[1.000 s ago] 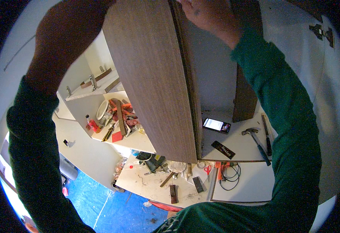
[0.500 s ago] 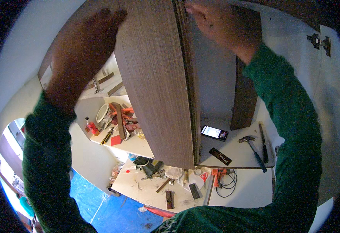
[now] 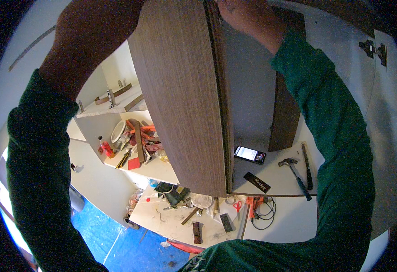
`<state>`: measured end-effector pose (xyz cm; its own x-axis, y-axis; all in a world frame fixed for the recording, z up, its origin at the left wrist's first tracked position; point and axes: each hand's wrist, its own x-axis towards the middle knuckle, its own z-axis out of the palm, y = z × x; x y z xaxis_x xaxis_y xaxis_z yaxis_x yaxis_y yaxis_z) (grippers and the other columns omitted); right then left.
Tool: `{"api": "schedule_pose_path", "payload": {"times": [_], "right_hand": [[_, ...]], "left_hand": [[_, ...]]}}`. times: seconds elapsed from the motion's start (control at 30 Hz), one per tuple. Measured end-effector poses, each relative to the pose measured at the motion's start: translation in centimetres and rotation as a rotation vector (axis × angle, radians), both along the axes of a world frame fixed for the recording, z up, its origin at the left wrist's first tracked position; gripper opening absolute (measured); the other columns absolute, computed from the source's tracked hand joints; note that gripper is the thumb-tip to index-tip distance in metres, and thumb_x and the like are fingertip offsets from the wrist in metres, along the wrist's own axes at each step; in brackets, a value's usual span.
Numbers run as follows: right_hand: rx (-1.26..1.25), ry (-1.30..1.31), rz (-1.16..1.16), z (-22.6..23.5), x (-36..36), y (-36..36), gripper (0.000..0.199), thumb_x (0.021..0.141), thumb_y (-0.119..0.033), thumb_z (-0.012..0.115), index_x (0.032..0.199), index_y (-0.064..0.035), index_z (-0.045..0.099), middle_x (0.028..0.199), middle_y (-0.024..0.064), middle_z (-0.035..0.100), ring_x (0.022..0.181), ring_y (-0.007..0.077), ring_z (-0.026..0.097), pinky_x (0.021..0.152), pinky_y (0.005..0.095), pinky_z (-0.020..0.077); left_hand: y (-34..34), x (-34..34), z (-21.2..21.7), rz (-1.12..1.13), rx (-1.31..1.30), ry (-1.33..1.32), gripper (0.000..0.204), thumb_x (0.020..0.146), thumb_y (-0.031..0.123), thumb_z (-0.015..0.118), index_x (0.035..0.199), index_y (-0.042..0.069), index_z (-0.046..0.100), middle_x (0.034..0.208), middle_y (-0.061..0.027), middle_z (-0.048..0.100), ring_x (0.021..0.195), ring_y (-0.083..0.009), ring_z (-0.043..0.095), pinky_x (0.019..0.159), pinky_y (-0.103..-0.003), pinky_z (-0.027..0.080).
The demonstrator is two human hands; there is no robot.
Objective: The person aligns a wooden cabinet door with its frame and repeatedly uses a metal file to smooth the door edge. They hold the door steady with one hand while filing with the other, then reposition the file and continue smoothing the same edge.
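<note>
My left hand (image 3: 98,25) is raised at the upper left, and its fingers lie beyond the top edge of the picture. Close to it is a white panel with a brown edge strip (image 3: 31,47). At the top, my right hand (image 3: 241,13) has its fingers curled in against the edge of a tall wood-grain panel (image 3: 175,90); what they grip is hidden. This upright panel stands between both arms. Right of it, a white shelf carries a lit phone (image 3: 251,154), a black label plate (image 3: 257,182), a claw hammer (image 3: 295,177) and a dark bar-shaped tool (image 3: 307,165).
Inside the left cabinet (image 3: 96,131) are a red bottle (image 3: 105,147), a white bowl-like piece (image 3: 118,131) and a jumbled pile. Below, a white worktop (image 3: 162,226) bears red scissors (image 3: 238,206), an orange corded tool (image 3: 255,204) and scraps. A blue sheet (image 3: 130,251) covers the floor. A hinge (image 3: 374,51) sticks out at right.
My left hand has gone up and left, its fingers leaving the picture. The brown-edged panel has swung left, exposing more of the left cabinet. My right hand and forearm have shifted slightly up and left.
</note>
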<state>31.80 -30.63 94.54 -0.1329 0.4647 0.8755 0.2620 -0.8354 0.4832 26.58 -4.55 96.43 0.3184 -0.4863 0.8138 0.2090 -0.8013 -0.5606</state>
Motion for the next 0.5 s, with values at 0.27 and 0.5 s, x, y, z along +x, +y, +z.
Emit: {"api": "schedule_pose_path", "payload": {"times": [0.27,0.5], "right_hand": [[-0.108,0.218,-0.303,-7.5,0.2,-2.2,0.025,0.088,-0.009,0.06,0.112,-0.0036,0.064,0.103,0.018,0.068,0.092,0.036,0.067,0.078,0.0422,0.0557],[-0.144,0.678,-0.332,-8.6,-1.7,-3.2,0.023,0.089,-0.011,0.06,0.11,-0.0046,0.064,0.103,0.0179,0.067,0.09,0.0372,0.066,0.075,0.0436,0.0555]], "left_hand": [[0.0,-1.0,-7.9,-0.246,0.305,-0.065,0.031,0.092,0.015,0.053,0.122,0.017,0.061,0.097,-0.0114,0.068,0.077,-0.028,0.068,0.062,-0.043,0.055],[0.3,-3.0,-10.1,-0.204,0.257,0.17,0.031,0.089,0.012,0.053,0.12,0.011,0.058,0.095,-0.0114,0.063,0.077,-0.0275,0.065,0.062,-0.041,0.054]]}}
